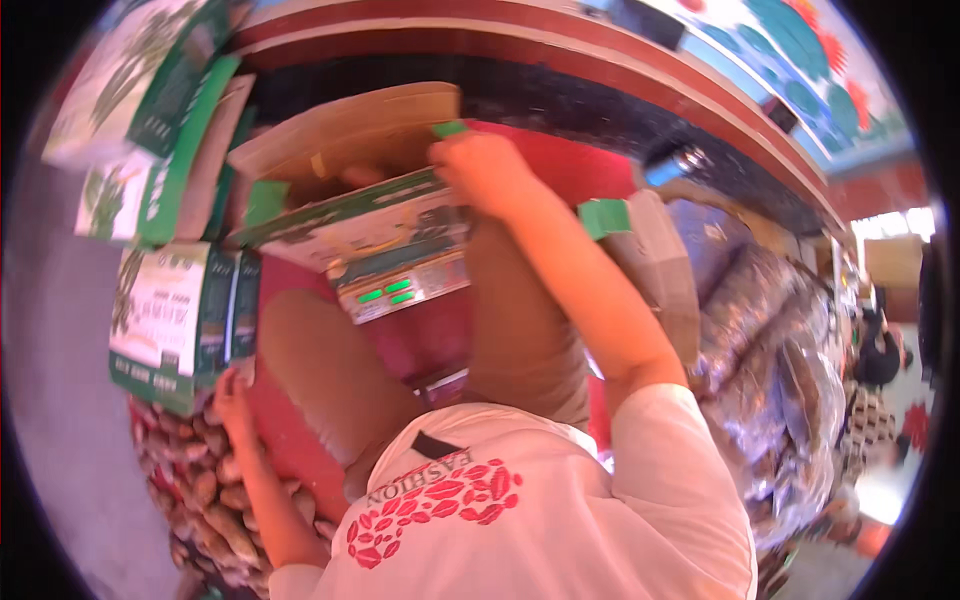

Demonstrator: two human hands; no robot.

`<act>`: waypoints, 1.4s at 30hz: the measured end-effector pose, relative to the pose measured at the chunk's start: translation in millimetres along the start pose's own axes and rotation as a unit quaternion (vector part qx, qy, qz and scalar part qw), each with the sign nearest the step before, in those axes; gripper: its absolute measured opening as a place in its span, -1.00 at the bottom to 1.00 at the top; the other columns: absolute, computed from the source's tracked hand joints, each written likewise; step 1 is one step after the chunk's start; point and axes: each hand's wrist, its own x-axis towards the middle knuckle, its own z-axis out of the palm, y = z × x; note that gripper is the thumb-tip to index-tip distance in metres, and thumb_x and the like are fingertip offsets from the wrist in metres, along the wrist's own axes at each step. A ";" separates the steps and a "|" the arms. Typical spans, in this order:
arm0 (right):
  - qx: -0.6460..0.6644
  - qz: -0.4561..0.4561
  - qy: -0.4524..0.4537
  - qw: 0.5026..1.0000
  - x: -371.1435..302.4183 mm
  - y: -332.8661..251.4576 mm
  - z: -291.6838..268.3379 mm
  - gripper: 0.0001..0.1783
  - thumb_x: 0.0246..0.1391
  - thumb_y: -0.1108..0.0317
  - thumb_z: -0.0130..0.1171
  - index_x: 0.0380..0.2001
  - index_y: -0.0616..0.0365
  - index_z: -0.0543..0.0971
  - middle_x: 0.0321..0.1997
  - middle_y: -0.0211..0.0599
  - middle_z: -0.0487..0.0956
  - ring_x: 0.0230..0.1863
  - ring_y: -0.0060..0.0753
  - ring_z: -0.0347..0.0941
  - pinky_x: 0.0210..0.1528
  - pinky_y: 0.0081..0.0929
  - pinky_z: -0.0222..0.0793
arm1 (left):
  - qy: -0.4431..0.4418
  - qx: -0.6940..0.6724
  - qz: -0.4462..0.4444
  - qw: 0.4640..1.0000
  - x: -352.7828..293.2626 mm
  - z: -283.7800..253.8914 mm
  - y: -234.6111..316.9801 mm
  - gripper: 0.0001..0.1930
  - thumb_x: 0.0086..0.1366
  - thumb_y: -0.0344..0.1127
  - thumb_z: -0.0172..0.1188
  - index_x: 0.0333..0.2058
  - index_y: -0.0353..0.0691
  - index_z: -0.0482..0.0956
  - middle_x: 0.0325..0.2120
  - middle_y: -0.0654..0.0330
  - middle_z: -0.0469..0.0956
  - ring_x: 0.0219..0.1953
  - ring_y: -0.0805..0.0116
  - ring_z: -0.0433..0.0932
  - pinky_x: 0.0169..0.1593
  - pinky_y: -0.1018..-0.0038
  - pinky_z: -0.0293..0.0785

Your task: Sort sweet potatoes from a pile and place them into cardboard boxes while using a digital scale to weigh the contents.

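Observation:
A green and white printed cardboard box (365,230) stands with its top flaps up, on a scale (400,292) with lit green digits. My right hand (482,172) is closed over the box's near right corner, next to a strip of green tape. Inside the box a small brown tuber (362,176) shows; the rest of the inside is hidden. My left hand (232,408) is low at the left, fingers stretched toward the edge of another green and white box (160,310), with nothing seen in it. Beside that hand lies a heap of brown tubers (215,490).
More printed boxes (140,80) are stacked at the far left. On the right stand an open carton (655,270) with green tape and bulging clear plastic bags (765,370). A dark ledge and red-banded wall (480,35) run along the back. A person (880,350) is at the far right.

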 end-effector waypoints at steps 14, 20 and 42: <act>0.052 -0.027 0.011 0.998 1.3 -17.1 -24.5 -0.85 -0.15 0.40 0.16 -0.41 0.14 0.52 -0.37 -0.14 0.52 -0.25 -0.06 0.44 -0.22 -0.24 0.35 | -0.027 0.226 -0.276 0.934 -174.1 38.3 -119.3 -0.73 0.03 -0.17 0.16 -0.31 -0.17 0.59 -0.37 -0.01 0.57 -0.23 0.11 0.55 -0.16 0.32 0.43; 0.050 -0.032 -0.021 0.998 6.5 -25.3 -27.5 -0.82 -0.09 0.43 0.14 -0.33 0.18 0.51 -0.29 -0.08 0.52 -0.20 -0.01 0.43 -0.18 -0.26 0.34 | -0.106 0.264 -0.412 0.866 -206.9 57.7 -150.3 -0.61 0.05 -0.07 0.13 -0.16 -0.12 0.50 -0.18 0.00 0.51 -0.08 0.05 0.47 -0.02 0.24 0.38; 0.078 -0.120 -0.084 0.986 50.4 -78.4 13.9 -0.79 -0.02 0.42 0.08 -0.27 0.26 0.47 -0.38 0.07 0.51 -0.31 0.06 0.46 -0.29 -0.26 0.33 | -0.058 0.169 -0.510 0.841 -233.3 43.4 -86.2 -0.65 0.05 -0.12 0.08 -0.19 -0.14 0.53 -0.21 0.03 0.53 -0.11 0.13 0.50 -0.07 0.31 0.42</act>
